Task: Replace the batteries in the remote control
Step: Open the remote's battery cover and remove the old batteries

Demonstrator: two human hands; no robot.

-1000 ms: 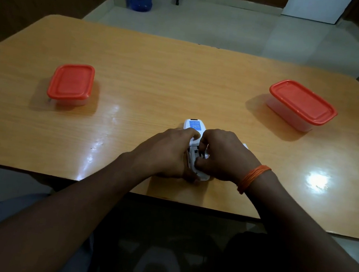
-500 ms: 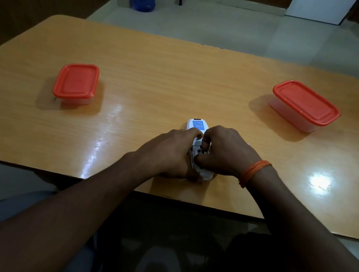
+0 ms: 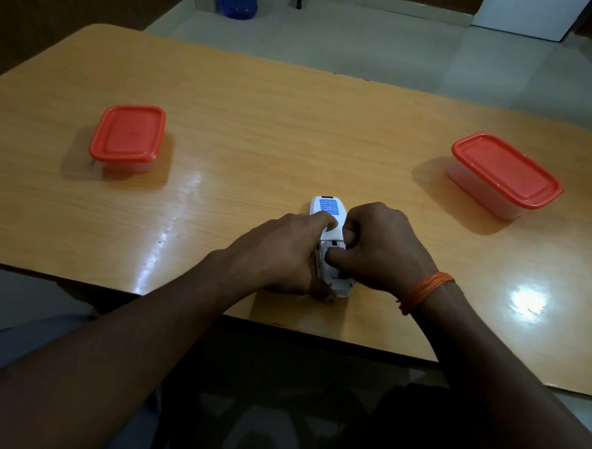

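The remote (image 3: pixel 329 229) lies back-up near the tabletop's (image 3: pixel 300 129) front edge, left hand (image 3: pixel 282 256) clamped around its side while right hand (image 3: pixel 378 251) fingers curl into the open bay, probably working a battery, which next needs prying or seating.

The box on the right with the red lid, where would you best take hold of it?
Likely from above, across its short width: the right box lies flat on the table, long, its lid rim overhanging the clear walls, with bare table on both long sides for fingers.
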